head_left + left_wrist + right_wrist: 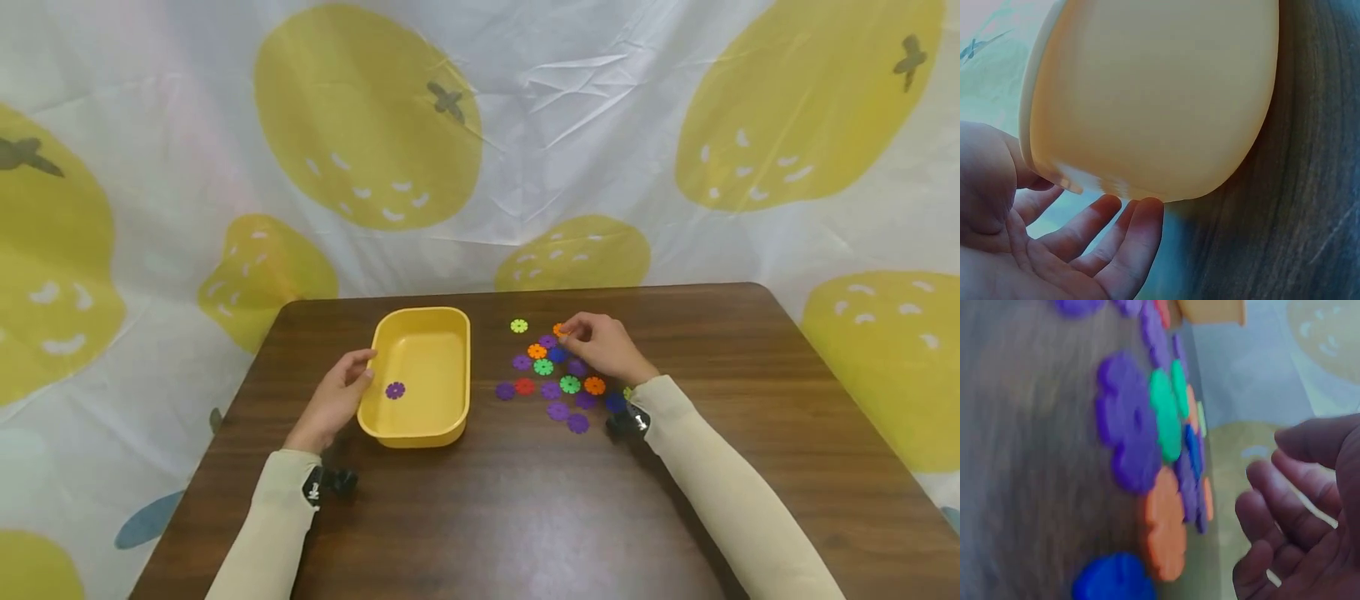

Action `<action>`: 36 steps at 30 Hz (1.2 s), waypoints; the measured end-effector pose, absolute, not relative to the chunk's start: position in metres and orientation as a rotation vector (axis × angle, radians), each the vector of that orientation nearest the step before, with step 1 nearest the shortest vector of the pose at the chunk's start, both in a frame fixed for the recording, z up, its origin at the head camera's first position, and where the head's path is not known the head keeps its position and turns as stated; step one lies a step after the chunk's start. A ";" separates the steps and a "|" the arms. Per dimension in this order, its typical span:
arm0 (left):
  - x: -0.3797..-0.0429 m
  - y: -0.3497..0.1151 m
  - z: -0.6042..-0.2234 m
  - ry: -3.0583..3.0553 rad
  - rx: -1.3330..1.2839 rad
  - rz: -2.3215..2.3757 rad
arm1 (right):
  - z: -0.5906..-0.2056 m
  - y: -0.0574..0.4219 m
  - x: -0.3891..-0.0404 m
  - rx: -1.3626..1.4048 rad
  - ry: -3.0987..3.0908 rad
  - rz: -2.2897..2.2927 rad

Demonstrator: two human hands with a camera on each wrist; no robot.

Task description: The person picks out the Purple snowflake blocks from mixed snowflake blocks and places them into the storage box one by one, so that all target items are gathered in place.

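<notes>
My left hand [336, 402] holds the left side of a yellow plastic tub [420, 433]. In the left wrist view the thumb goes over the rim and the fingertips [1147, 212] touch the outer wall. One purple flower-shaped disc [395, 390] lies inside the tub. My right hand [606, 346] hovers over the far right of a scatter of similar discs, fingers loosely bent, thumb close to the index finger. Nothing shows between them in the right wrist view. Nearest its fingertips are an orange disc [558, 330], partly covered in the head view, and a blue disc [557, 355].
Several purple, green, orange, red and blue discs lie on the brown wooden table [487, 517] right of the tub, such as a green disc [570, 384] and a red disc [525, 387]. A yellow-green disc [519, 326] lies farther back. A lemon-print cloth [510, 167] hangs behind the table.
</notes>
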State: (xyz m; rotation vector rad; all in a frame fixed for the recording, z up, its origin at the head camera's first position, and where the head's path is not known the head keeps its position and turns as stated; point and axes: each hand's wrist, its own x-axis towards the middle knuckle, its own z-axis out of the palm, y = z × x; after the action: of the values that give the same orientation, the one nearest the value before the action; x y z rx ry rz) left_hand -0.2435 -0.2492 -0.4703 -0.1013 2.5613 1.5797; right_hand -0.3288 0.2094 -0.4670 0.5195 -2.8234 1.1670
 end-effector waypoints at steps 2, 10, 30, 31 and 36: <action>-0.245 -0.249 -0.469 2.563 -0.082 1.580 | -0.468 0.214 -0.332 0.445 -2.843 1.162; -0.246 -0.251 -0.461 2.558 -0.060 1.561 | -0.471 0.221 -0.342 0.358 -2.903 1.135; -0.247 -0.254 -0.468 2.526 -0.061 1.574 | -0.476 0.220 -0.347 0.437 -3.034 0.973; -0.247 -0.253 -0.468 2.523 -0.063 1.574 | -0.476 0.220 -0.346 0.444 -3.034 0.976; -0.247 -0.253 -0.469 2.516 -0.071 1.572 | -0.477 0.220 -0.344 0.483 -3.052 0.975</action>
State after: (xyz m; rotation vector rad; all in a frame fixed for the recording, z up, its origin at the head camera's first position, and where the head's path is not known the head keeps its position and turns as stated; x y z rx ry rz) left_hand -0.2472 -0.2534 -0.4686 -0.0709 2.5155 1.5717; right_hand -0.3444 0.2203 -0.4767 0.4835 -3.0519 0.9749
